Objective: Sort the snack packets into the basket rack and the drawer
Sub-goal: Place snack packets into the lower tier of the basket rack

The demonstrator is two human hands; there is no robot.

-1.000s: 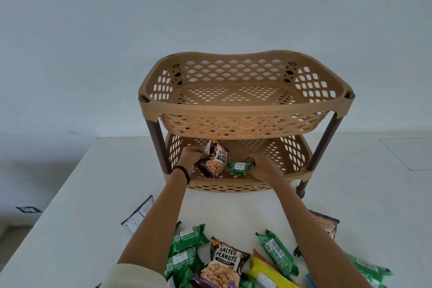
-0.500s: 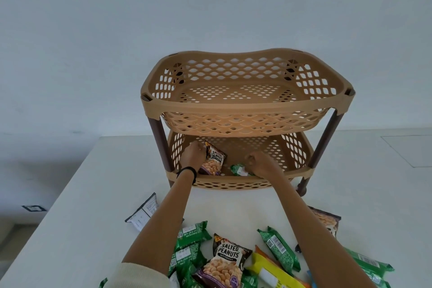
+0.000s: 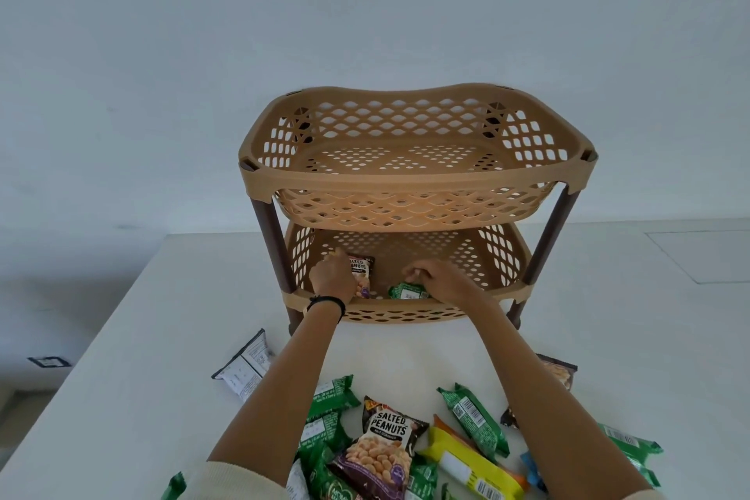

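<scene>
My left grip (image 3: pixel 332 276) is inside the lower basket (image 3: pixel 487 262) of the basket rack (image 3: pixel 414 185), at the left side of the rack. Its fingers are curled on the left edge of a small peanut packet (image 3: pixel 362 274). The packet stands almost upright, with its lower end on the floor of this basket. A black wristband (image 3: pixel 326 302) is on this wrist, just in front of the rack's lower front rim.

My right grip (image 3: pixel 438 280) is also in the lower basket, near the middle of the rack. Its fingers are curled and sit directly above a green packet (image 3: pixel 406 291). This packet lies at the front of the lower basket, just behind the rim. I cannot tell whether the fingers pinch it or are only close to it.

The rack stands on a white table (image 3: pixel 121 337). In front of the rack, nearer to me, other packets lie on the table in a loose heap. A second peanut packet (image 3: pixel 385 447) is in the middle, with loose green packets (image 3: pixel 473 418) around it and a yellow packet (image 3: pixel 466 463) at its right. A white packet (image 3: pixel 247 369) lies apart, in front of the rack's left leg. A dark packet (image 3: pixel 562 373) lies in front of the rack's right leg, partly hidden by my right arm.
</scene>
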